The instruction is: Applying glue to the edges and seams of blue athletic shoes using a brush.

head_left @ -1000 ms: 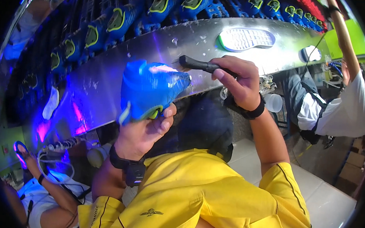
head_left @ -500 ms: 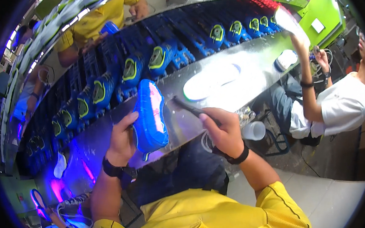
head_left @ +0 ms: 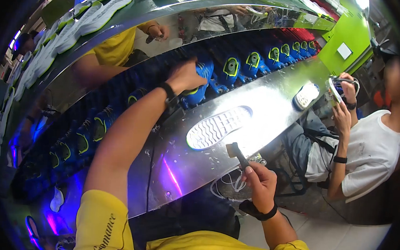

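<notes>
My left hand (head_left: 187, 76) reaches far forward to the row of shoes, its fingers wrapped round a blue shoe upper (head_left: 205, 71) with a lime-green collar. Part of that upper is hidden by my fingers. A dark-handled brush (head_left: 238, 156) is in my right hand (head_left: 262, 184), its tan bristle end pointing up and left. Just beyond the brush, a white shoe sole (head_left: 216, 128) lies on the metal tabletop with its patterned side up.
Several blue uppers with lime collars (head_left: 253, 60) line the dark conveyor. White soles (head_left: 107, 14) lie on the shelf above. A white-shirted co-worker (head_left: 368, 144) sits at right, holding a shoe piece; another sole (head_left: 306, 95) lies nearby. A white cord (head_left: 233, 184) hangs at the table edge.
My left hand has moved from over the near table edge, where it held a blue upper bottom up, forward to the conveyor. My right hand has lowered slightly with the brush.
</notes>
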Tool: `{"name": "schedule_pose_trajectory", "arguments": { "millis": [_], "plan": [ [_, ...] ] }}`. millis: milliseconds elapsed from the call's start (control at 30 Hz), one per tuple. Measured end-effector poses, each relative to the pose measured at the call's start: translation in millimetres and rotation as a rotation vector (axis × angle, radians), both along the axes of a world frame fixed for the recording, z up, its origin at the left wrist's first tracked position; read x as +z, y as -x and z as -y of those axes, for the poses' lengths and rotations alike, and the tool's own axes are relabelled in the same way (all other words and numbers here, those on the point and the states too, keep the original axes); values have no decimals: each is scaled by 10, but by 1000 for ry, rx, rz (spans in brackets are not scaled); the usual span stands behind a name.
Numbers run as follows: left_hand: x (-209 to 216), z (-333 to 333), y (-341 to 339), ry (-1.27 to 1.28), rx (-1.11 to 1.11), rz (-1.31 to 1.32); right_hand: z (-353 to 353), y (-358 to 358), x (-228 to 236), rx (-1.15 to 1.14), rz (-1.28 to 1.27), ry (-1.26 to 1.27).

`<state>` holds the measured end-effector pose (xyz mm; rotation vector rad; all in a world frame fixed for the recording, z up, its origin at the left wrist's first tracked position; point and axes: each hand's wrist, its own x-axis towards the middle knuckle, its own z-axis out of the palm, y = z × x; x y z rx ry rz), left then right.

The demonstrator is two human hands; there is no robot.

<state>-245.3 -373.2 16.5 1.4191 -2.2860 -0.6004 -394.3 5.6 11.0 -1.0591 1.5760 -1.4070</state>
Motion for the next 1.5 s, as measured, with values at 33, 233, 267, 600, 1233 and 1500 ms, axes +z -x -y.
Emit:
{"name": "schedule_pose_trajectory", "arguments": {
  "millis": [33, 233, 267, 600, 1233, 1500],
  "plan": [
    [-108, 121, 96, 66, -14, 88, -27, 8, -3, 1, -5, -4],
    [-851, 506, 71, 152, -26, 223, -50, -58, -72, 35, 13, -70],
    [-741, 431, 88, 116, -43, 209, -58, -47, -92, 14, -2, -76],
    [-317, -68, -1413, 117, 197, 448, -110, -275, -56, 55, 24, -64],
    [20, -3141, -3340, -666, 147, -1624, 46, -1517, 223, 403, 1, 3],
    [-88, -3908, -3550, 17, 482, -1092, 256, -2287, 455, 581, 84, -125]
  ]
}}
